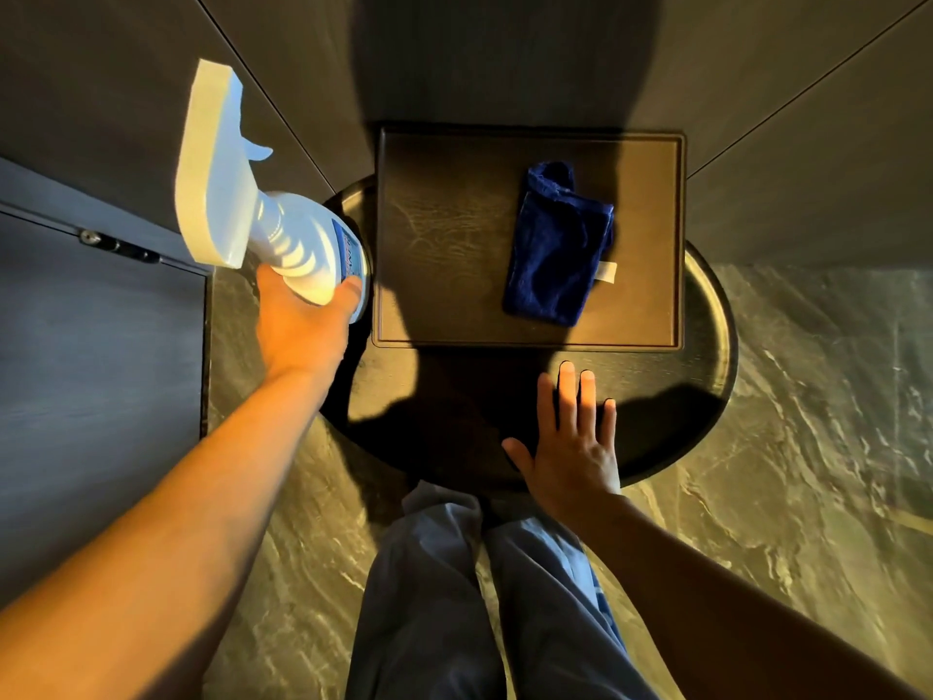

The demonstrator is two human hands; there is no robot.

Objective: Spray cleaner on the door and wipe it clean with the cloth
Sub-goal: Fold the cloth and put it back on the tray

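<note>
Round dark table (717, 356), marbled floor (808, 497)

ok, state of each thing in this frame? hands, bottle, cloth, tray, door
left hand: gripping the spray bottle by its body
spray bottle: held up beside the round table, off the tray
right hand: open, fingers spread, holding nothing
blue cloth: folded, lying on the tray, untouched
tray: flat on the round table
door: left of the table; open or shut unclear

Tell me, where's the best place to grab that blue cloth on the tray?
Probably from above, pinching the middle of the blue cloth. It lies flat and folded lengthwise on the tray, nothing on it. The right hand, open over the round table, is nearest; the left hand holds the spray bottle.
</note>
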